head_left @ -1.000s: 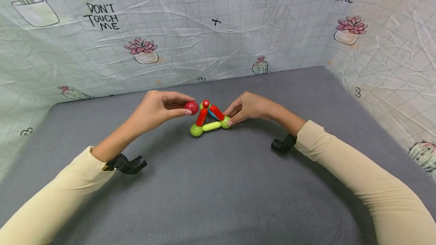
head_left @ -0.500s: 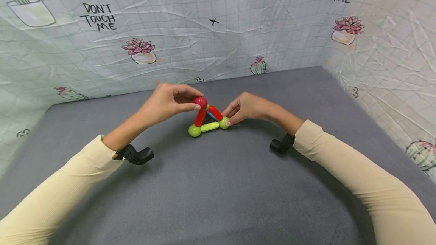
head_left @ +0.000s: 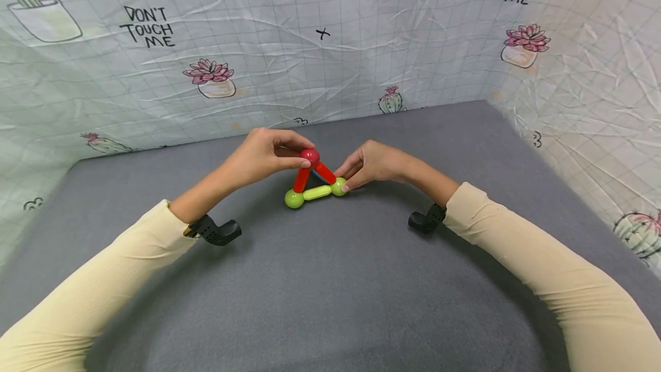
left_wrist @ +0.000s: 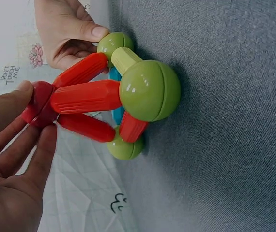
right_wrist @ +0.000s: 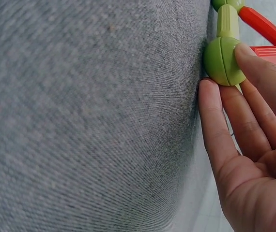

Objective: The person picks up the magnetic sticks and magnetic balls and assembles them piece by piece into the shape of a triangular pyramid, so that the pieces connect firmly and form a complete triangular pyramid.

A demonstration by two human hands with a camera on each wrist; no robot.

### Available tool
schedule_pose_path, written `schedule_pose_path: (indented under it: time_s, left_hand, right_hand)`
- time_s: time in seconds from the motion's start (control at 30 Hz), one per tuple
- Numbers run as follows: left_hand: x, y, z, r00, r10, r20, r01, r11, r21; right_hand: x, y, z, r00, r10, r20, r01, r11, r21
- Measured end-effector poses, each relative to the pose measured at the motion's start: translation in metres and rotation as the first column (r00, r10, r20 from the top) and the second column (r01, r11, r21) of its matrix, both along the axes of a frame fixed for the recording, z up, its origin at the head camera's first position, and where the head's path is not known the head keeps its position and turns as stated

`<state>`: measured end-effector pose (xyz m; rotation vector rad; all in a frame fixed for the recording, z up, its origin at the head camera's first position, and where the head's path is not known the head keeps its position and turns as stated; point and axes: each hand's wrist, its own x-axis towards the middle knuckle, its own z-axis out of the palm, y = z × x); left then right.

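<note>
A small pyramid of balls and rods stands on the grey table. Its base has green balls at the corners, joined by a yellow-green rod, a blue rod and a red one. Three red rods lean up from the corners to a red ball at the top. My left hand pinches that red ball between thumb and fingers, and the rod ends meet it. My right hand grips the right green ball, thumb on one side and fingers on the other.
The grey cloth-covered table spreads around the pyramid. Behind it hangs a wrinkled printed sheet with plant drawings. Each wrist carries a black camera mount.
My left hand has carried the red ball rightward onto the tops of the red rods. The right-hand rod now leans against it. My right hand has kept its hold on the green ball.
</note>
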<state>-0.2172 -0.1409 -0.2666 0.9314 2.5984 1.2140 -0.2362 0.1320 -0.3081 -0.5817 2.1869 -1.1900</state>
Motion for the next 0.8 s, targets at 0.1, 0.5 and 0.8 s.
schedule_pose_path:
  time_s: [0.1,0.5,0.8]
  left_hand:
    - [-0.002,-0.001,0.0,1.0,-0.009,0.013,0.009,1.0,-0.002]
    - [0.005,-0.006,-0.006,1.0,0.015,0.014,-0.015,1.0,-0.015]
    - [0.036,-0.029,-0.015,0.993,-0.014,-0.115,0.0,0.993,-0.118]
  right_hand:
    - [0.0,0.0,0.0,1.0,-0.006,0.003,0.006,1.0,-0.001]
    - [-0.005,-0.003,-0.002,0.999,0.034,-0.011,-0.034,0.999,0.008]
    - [0.005,0.003,0.0,0.992,0.045,-0.115,-0.042,0.999,0.027]
